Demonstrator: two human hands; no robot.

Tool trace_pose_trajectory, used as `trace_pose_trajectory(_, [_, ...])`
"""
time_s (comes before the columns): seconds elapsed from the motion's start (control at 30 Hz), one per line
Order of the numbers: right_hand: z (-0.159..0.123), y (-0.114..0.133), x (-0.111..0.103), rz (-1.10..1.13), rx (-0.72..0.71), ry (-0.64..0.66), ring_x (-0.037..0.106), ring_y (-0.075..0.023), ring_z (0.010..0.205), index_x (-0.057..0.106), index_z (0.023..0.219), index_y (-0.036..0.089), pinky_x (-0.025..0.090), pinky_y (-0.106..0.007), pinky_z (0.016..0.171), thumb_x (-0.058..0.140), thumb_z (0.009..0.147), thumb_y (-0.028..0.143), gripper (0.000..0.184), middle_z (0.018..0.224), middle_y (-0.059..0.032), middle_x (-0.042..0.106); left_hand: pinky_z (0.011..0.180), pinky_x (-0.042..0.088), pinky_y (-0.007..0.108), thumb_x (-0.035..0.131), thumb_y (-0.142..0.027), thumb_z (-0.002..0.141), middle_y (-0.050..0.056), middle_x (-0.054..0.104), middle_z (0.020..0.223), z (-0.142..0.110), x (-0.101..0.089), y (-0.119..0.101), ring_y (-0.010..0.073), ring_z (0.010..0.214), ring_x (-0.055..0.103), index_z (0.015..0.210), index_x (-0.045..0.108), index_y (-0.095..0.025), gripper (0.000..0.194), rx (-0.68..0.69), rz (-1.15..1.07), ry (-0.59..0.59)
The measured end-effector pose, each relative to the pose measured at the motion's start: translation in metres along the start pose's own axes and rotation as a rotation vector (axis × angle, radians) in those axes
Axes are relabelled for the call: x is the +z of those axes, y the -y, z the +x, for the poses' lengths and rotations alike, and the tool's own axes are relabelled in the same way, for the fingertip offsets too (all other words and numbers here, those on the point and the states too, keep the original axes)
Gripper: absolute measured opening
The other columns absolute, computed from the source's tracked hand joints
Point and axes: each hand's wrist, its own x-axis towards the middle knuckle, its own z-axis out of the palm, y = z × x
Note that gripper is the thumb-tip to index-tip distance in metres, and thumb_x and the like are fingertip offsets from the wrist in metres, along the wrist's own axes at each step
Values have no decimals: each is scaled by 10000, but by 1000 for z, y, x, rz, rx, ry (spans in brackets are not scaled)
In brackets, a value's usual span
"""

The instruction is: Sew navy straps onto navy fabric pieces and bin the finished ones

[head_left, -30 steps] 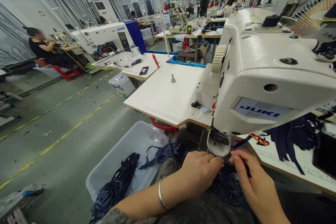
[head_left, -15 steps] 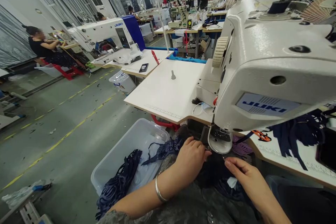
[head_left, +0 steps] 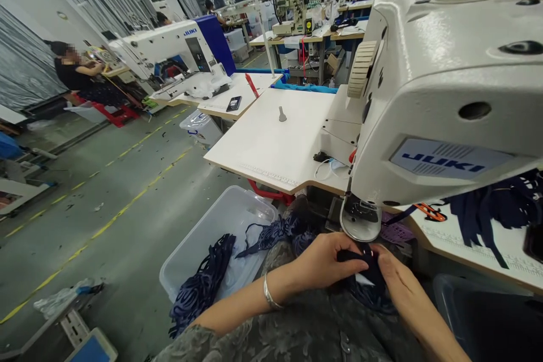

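Observation:
Close below the white sewing machine, my left hand is closed, its thumb and fingers pinching a piece of dark navy fabric. My right hand grips the other side of that piece, with most of its fingers hidden behind it. The fabric lies just under the machine's round clear guard. A small white patch shows below my left thumb. More navy strips rest on my lap under both hands.
A clear plastic bin on the floor at left holds a navy strap bundle. Another strap bundle trails over its edge. The white table carries a small grey metal piece. Orange-handled snips and navy strips lie right.
My hands have come closer together and moved slightly right, beneath the guard. My left hand has turned, and the dark fabric now shows between both hands. The view has shifted a little.

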Motion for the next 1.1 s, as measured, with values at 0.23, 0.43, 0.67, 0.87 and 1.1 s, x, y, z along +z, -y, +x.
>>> trace_pose_trajectory(0.23, [0, 0, 19, 381, 72, -247, 662, -218, 902, 713, 813, 222, 524, -337, 847, 750, 714, 473, 272, 903, -35, 724, 590, 417, 179, 702, -212, 816, 2, 644, 734, -2, 9, -5, 116, 669, 601, 781, 660, -139, 91, 30, 284, -86])
trace_pose_trajectory(0.43, [-12, 4, 15, 13, 33, -368, 683, -228, 862, 730, 818, 224, 545, -327, 813, 696, 748, 455, 243, 876, -35, 740, 657, 457, 201, 703, -177, 813, 29, 654, 820, -1, 16, 3, 134, 743, 617, 821, 632, -135, 82, 104, 334, -136])
trace_pose_trajectory(0.67, [-15, 9, 18, -122, -62, -435, 709, -219, 805, 728, 836, 226, 568, -284, 737, 639, 793, 483, 275, 848, -29, 755, 767, 523, 234, 630, -213, 902, 46, 651, 941, -3, 14, 1, 150, 878, 644, 958, 635, -151, 84, 210, 439, -124])
trace_pose_trajectory(0.87, [-14, 10, 21, -200, -98, -427, 697, -217, 877, 728, 925, 232, 549, -283, 790, 581, 857, 487, 302, 931, -35, 750, 764, 528, 238, 614, -207, 903, 47, 645, 882, -3, 16, 7, 158, 858, 647, 880, 648, -144, 75, 231, 424, -110])
trace_pose_trajectory(1.1, [-7, 10, 18, -173, -91, -314, 667, -225, 932, 726, 936, 237, 530, -279, 796, 580, 866, 480, 292, 965, -38, 729, 645, 479, 194, 629, -171, 848, 25, 658, 807, -1, 14, 4, 131, 731, 623, 844, 657, -140, 42, 92, 296, -105])
